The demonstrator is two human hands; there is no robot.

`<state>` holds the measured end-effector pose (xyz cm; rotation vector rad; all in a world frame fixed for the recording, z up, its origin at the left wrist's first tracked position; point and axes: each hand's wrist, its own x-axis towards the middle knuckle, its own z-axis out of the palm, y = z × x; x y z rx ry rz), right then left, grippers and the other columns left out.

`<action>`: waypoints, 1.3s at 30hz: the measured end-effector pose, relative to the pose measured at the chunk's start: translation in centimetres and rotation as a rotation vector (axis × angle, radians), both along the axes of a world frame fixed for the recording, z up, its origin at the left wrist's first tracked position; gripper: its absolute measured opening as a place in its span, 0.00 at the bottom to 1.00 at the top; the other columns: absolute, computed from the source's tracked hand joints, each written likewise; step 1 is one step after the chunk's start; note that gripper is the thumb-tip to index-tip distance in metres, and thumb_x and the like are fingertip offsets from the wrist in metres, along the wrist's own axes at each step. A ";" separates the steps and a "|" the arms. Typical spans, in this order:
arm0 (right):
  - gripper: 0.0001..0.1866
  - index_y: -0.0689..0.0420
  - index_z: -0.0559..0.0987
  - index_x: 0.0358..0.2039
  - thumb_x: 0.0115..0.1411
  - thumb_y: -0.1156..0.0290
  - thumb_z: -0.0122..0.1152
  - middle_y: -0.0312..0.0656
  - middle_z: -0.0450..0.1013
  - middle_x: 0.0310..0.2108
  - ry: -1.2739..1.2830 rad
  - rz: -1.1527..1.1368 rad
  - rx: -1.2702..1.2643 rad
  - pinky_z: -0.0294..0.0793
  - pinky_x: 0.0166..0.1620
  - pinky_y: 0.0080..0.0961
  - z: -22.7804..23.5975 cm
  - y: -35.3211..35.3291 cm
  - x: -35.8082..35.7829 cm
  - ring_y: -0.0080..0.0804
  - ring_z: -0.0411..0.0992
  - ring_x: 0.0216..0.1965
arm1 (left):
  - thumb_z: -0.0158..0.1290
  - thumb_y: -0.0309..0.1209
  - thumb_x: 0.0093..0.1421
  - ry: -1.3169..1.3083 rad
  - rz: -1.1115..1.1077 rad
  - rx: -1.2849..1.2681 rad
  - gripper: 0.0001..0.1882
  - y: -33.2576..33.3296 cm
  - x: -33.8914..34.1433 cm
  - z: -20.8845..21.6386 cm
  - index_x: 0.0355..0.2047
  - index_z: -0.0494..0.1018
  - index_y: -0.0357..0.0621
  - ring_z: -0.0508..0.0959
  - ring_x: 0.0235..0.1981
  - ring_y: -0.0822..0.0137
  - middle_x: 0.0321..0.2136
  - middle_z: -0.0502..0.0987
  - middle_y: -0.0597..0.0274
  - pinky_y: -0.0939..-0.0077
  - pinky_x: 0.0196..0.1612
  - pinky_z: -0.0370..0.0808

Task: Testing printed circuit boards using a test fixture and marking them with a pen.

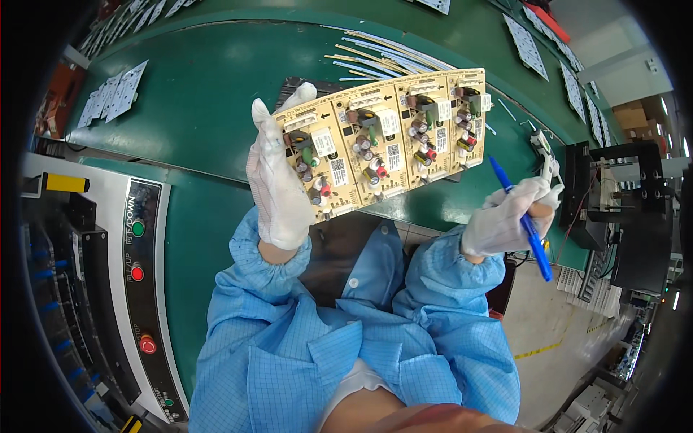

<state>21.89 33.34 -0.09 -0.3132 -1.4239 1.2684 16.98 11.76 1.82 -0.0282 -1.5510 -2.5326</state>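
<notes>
My left hand (278, 180), in a white glove, grips the left end of a tan circuit board panel (350, 182). The panel is raised and tilted, its component side showing. Capacitors, green parts and white labels repeat across its several sections. At the right, my right hand (509, 216), also gloved, is closed round a blue pen (531, 242). The pen slants across the fingers, one end pointing up toward the panel. Just beyond those fingers is a white and black hand tool (543, 153); whether the hand touches it I cannot tell.
Thin tan and white strips (379, 58) lie on the green table (209, 79) behind the panel. White boards (115, 94) lean together at the far left. A machine control panel (144, 289) with buttons stands at my left, and a black fixture (613, 180) at my right.
</notes>
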 end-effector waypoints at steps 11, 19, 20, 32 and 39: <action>0.16 0.59 0.67 0.33 0.66 0.57 0.46 0.43 0.72 0.27 -0.088 -0.198 0.106 0.68 0.16 0.19 4.2 0.9 -1.1 0.23 0.65 0.14 | 0.32 0.48 0.70 -0.016 -0.128 -0.001 0.30 -1.2 -1.7 -0.4 0.52 0.68 0.31 0.74 0.46 0.72 0.48 0.74 0.57 0.80 0.53 0.68; 0.28 0.61 0.72 0.42 0.65 0.45 0.43 0.45 0.70 0.48 -0.325 0.750 -0.193 0.63 0.51 0.26 2.6 2.2 -6.3 0.29 0.67 0.42 | 0.30 0.48 0.70 0.240 -0.224 -0.284 0.31 -2.0 -10.6 -2.5 0.53 0.64 0.30 0.77 0.45 0.62 0.47 0.74 0.51 0.70 0.49 0.75; 0.20 0.60 0.68 0.49 0.64 0.58 0.45 0.45 0.70 0.44 -0.338 0.566 0.226 0.65 0.51 0.29 1.8 2.3 -6.6 0.34 0.67 0.43 | 0.29 0.50 0.69 0.235 -0.232 -0.265 0.32 -2.3 -11.2 -2.7 0.52 0.64 0.30 0.77 0.43 0.63 0.45 0.76 0.51 0.71 0.48 0.75; 0.32 0.66 0.65 0.55 0.44 0.88 0.53 0.54 0.68 0.47 -0.224 -0.024 1.031 0.65 0.55 0.40 -2.1 1.9 -5.5 0.48 0.68 0.49 | 0.40 0.23 0.63 0.363 -0.045 -0.538 0.11 -3.7 -7.9 -1.1 0.42 0.66 0.26 0.80 0.33 0.59 0.33 0.79 0.49 0.71 0.40 0.76; 0.29 0.67 0.69 0.50 0.43 0.85 0.57 0.57 0.69 0.47 -0.156 -0.022 1.136 0.67 0.54 0.38 -1.8 2.8 -7.6 0.53 0.69 0.50 | 0.33 0.36 0.69 0.188 -0.256 -0.373 0.22 -3.9 -10.1 -1.9 0.39 0.72 0.29 0.78 0.36 0.62 0.34 0.79 0.52 0.73 0.44 0.76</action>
